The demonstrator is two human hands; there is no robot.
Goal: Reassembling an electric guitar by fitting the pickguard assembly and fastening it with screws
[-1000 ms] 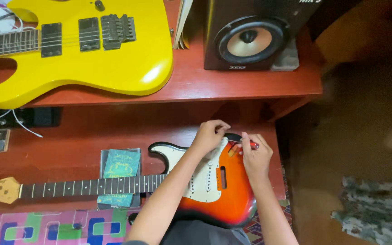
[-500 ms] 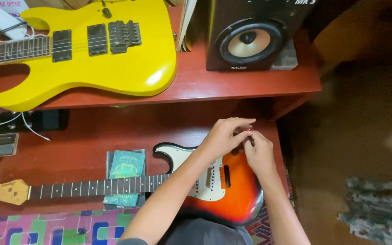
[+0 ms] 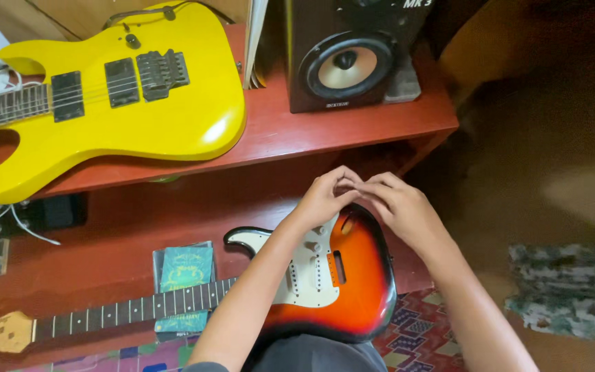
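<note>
sunburst guitar: glossy red-orange lacquered electric guitar body (image 3: 352, 289), smooth, black edge
pickguard: cream plastic plate (image 3: 304, 272), smooth, semi-gloss
neck: dark wooden fretboard (image 3: 125, 313) with thin metal frets, pale wood headstock
yellow guitar: bright yellow glossy electric guitar (image 3: 139, 131), black matt pickups, dull metal bridge
shelf: red-brown painted wooden shelf (image 3: 352, 134), smooth, slight sheen
speaker: dark wood-look speaker box (image 3: 349, 55), tan matt cone
packet: teal printed paper packets (image 3: 186, 269)
rug: patterned cloth mat (image 3: 421, 337), matt
</note>
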